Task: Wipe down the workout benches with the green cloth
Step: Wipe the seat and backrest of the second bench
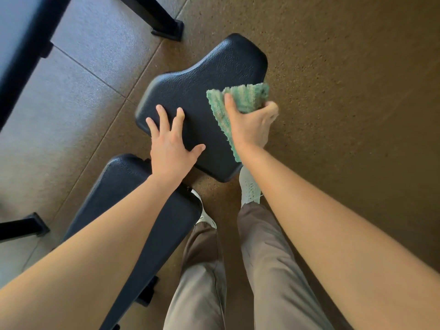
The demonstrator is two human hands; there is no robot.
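Past the long back pad (133,210) at lower left, the left hand (170,144) lies flat, fingers spread, on the black seat pad (202,84) at centre, while the right hand (250,122) grips the green cloth (240,98) at its right edge, above the speckled brown floor (345,91).

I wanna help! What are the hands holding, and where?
The right hand grips the green cloth by its middle. The left hand rests open on the bench pad.

Seat pad (204,86) centre frame. Back pad (133,210) lower left of it, narrow gap between. Left hand (172,148) flat on seat pad's lower-left part. Right hand (250,125) at seat pad's right edge, gripping cloth (240,101) draped over that edge. Legs (266,258) bottom centre, right of back pad. Second bench (16,44) upper-left corner.
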